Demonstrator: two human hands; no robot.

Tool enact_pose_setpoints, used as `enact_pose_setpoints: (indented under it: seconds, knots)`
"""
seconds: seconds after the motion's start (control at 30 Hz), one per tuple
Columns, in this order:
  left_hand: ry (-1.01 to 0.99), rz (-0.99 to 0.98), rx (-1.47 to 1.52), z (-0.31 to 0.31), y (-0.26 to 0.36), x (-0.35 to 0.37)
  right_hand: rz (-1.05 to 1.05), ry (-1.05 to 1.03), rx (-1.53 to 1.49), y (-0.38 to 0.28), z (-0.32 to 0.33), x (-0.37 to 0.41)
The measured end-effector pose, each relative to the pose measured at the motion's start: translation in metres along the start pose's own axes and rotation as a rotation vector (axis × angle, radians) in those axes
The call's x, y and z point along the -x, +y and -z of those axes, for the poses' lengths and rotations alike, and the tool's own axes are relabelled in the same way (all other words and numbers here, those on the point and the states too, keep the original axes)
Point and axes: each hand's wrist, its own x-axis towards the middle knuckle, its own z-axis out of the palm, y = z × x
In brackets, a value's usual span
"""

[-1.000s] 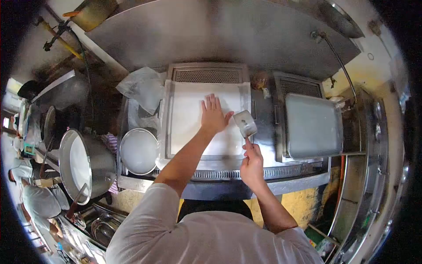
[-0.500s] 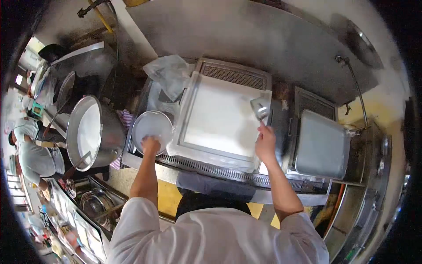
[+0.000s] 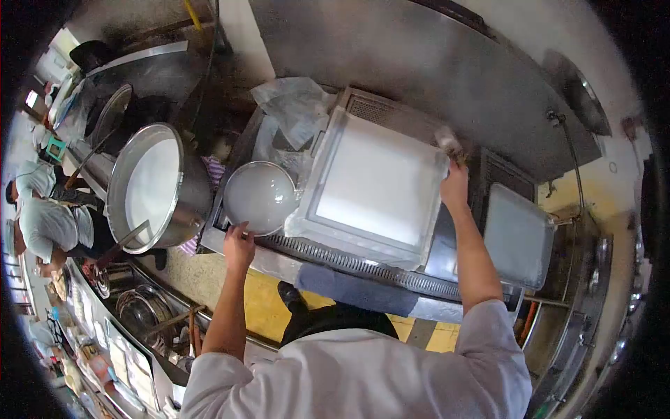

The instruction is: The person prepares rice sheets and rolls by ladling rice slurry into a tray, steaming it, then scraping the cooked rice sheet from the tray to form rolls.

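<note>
A shallow square tray (image 3: 303,202) with a smooth white surface sits on the metal counter, its rim wrapped in clear film. My right hand (image 3: 455,187) is closed round a flat metal scraper (image 3: 448,140), blurred by motion, at the tray's far right corner. Left of the tray is a round metal bowl (image 3: 259,198) with cloudy liquid in it. My left hand (image 3: 239,246) is at the bowl's near rim, with its fingers closed on the edge.
A big pot (image 3: 155,185) of white liquid, with a long-handled tool in it, stands at the left. A second tray (image 3: 518,234) lies at the right. Crumpled clear plastic (image 3: 294,105) is behind the bowl. Two people in light shirts (image 3: 52,227) are at far left.
My left hand has drawn back from over the bowl to its near rim. My right hand has moved the scraper away from me and rightward, to the tray's far corner. The view has shifted.
</note>
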Motion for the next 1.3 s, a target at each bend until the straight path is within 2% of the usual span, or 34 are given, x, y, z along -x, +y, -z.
enact_pose_setpoints:
  seconds: [0.03,0.1,0.13,0.23,0.3,0.4,0.43,0.5,0.53,0.6,0.63,0.7,0.73,0.77,0.83,0.9,0.97,1.0,1.13,1.2,1.23,1.3]
  knots:
    - [0.006,0.004,-0.001,0.005,-0.006,0.005,0.007,-0.001,-0.003,-0.001,-0.001,0.0]
    - [0.108,-0.147,-0.015,0.017,-0.017,0.015,0.054,0.034,0.053,-0.003,-0.001,0.003]
    - [0.103,-0.066,-0.033,0.023,-0.019,0.021,0.066,0.032,0.049,0.001,-0.002,0.003]
    - [0.174,-0.083,-0.028,0.044,-0.021,0.038,0.069,0.029,0.124,-0.011,-0.007,0.013]
    - [0.166,-0.02,-0.036,0.057,-0.038,0.049,0.002,0.016,0.107,-0.037,-0.006,0.028]
    - [0.174,0.054,0.029,0.082,-0.031,0.064,0.001,0.018,-0.067,-0.08,-0.028,0.059]
    - [0.143,0.085,0.071,0.082,-0.048,0.068,0.019,-0.01,-0.163,-0.102,-0.035,0.072]
    - [0.186,0.118,0.038,0.093,-0.061,0.08,-0.167,-0.222,-0.518,-0.175,-0.036,0.099]
    - [0.209,0.141,0.094,0.102,-0.064,0.085,-0.12,-0.259,-0.54,-0.195,-0.054,0.113]
    - [0.265,0.14,0.13,0.125,-0.069,0.096,-0.219,-0.444,-0.898,-0.232,-0.098,0.139]
    - [0.307,0.175,0.116,0.135,-0.079,0.103,-0.18,-0.486,-0.91,-0.255,-0.113,0.147]
    - [0.286,0.172,0.041,0.155,-0.1,0.118,-0.341,-0.803,-1.058,-0.3,-0.135,0.165]
    - [0.313,0.238,0.041,0.168,-0.105,0.127,-0.432,-0.805,-1.102,-0.324,-0.148,0.175]
    - [0.344,0.266,0.039,0.183,-0.113,0.138,-0.401,-0.839,-1.096,-0.341,-0.161,0.18]
    - [0.412,0.297,0.034,0.21,-0.128,0.161,-0.506,-0.838,-1.081,-0.36,-0.197,0.189]
    - [0.455,0.358,0.019,0.242,-0.139,0.192,-0.467,-0.973,-1.04,-0.377,-0.221,0.187]
    - [0.466,0.496,-0.007,0.267,-0.157,0.226,-0.527,-0.873,-0.975,-0.397,-0.235,0.194]
    - [0.554,0.486,-0.038,0.274,-0.17,0.246,-0.566,-0.835,-0.954,-0.406,-0.24,0.198]
    - [0.762,0.618,0.076,0.306,-0.198,0.32,-0.497,-0.855,-0.965,-0.39,-0.297,0.206]
    - [0.857,0.714,0.088,0.326,-0.201,0.355,-0.227,-0.751,-0.718,-0.378,-0.321,0.212]
    - [0.899,0.767,0.092,0.338,-0.2,0.371,-0.211,-0.763,-0.712,-0.377,-0.322,0.219]
    - [1.018,0.933,0.018,0.361,-0.205,0.406,0.124,-0.529,-0.618,-0.38,-0.323,0.236]
